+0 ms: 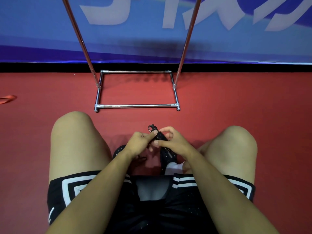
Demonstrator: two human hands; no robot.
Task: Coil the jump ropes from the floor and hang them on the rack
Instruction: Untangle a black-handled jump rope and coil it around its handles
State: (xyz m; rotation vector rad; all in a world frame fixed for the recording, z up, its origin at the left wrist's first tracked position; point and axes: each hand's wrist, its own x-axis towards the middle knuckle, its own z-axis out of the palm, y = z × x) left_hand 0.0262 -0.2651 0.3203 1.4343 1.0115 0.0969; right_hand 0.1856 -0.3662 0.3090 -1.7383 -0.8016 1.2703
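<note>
I squat on the red floor with both hands together in front of me. A black jump rope (pixel 158 136), wound into a tight bundle round its handles, is between my hands; a small loop of it sticks out at the top. My left hand (pixel 141 142) pinches the bundle from the left. My right hand (pixel 172 141) grips it from the right, fingers curled over it. The chrome rack (pixel 136 105) stands straight ahead, its rectangular base on the floor and two uprights rising out of view. The rack's top bar is hidden.
A blue banner (pixel 50 31) with large pale letters runs along the wall behind the rack. An orange-red strap (pixel 7 99) lies on the floor at the far left. My knees flank my hands, and my black shoes (pixel 167 156) sit beneath them.
</note>
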